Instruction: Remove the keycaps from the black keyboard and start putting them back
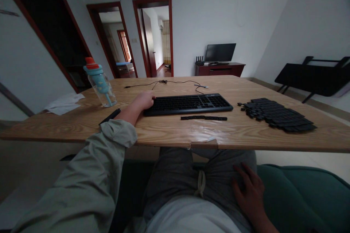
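keyboard (188, 103): black, full-size, lying flat at frame centre on the counter (164, 131), long side across the view
left end: under the left hand (144, 100)
cable (169, 82): runs from its back edge toward the upper centre

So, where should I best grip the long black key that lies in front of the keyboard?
Probably pinch the long key across its narrow width near the middle, coming from above. It lies flat on the table, thin and apart from the keyboard, so both long edges are free.
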Motion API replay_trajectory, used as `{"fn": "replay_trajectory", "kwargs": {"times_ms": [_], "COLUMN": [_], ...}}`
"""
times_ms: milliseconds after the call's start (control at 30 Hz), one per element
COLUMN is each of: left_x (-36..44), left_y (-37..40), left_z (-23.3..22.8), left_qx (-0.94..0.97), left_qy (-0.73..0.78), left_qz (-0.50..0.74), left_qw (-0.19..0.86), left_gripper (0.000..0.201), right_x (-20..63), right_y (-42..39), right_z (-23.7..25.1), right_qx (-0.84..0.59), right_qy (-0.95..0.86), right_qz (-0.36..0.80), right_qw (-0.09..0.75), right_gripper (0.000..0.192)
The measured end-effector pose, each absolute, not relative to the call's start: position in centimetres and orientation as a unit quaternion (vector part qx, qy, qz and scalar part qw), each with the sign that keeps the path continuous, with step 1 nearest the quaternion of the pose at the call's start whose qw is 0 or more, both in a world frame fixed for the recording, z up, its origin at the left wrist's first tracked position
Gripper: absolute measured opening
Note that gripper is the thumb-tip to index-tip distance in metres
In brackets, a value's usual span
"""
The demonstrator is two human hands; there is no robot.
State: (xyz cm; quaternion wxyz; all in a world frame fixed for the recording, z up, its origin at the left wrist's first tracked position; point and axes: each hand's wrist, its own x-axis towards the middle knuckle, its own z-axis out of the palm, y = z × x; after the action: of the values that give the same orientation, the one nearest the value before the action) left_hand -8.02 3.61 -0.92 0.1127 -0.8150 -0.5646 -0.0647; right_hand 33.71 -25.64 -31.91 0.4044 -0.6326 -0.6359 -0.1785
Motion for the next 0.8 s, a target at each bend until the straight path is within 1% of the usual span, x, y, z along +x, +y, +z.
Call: {"fn": "replay_trajectory", "kwargs": {"times_ms": [133,367,600,800], "left_x": [-7.2,-6.4,-7.9,-9.0], "left_y": [3.2,2.4,2.9,3.6], "left_z": [-0.6,-0.2,-0.6,-0.8], "left_qx": [-0.799,-0.786,-0.8,-0.798], "left_qy": [-0.591,-0.611,-0.581,-0.589], "left_qz": [-0.052,-0.048,-0.104,-0.107], "left_qw": [0.095,0.085,0.108,0.073], "left_gripper": [0.037,0.034,0.041,0.043], "right_x": [33.7,33.9,34.0,33.9], "right_y": [-25.6,-25.5,-25.5,-25.5], "right_z": [-31.9,-31.9,-32.1,-32.1], "right_qx": [-0.631,-0.618,-0.622,-0.624], "right_qy": [-0.633,-0.644,-0.642,-0.639], "right_qz": [-0.182,-0.197,-0.192,-0.19], "right_qw": [0.409,0.405,0.405,0.408], "right_gripper": [0.034,0.034,0.035,0.035]}}
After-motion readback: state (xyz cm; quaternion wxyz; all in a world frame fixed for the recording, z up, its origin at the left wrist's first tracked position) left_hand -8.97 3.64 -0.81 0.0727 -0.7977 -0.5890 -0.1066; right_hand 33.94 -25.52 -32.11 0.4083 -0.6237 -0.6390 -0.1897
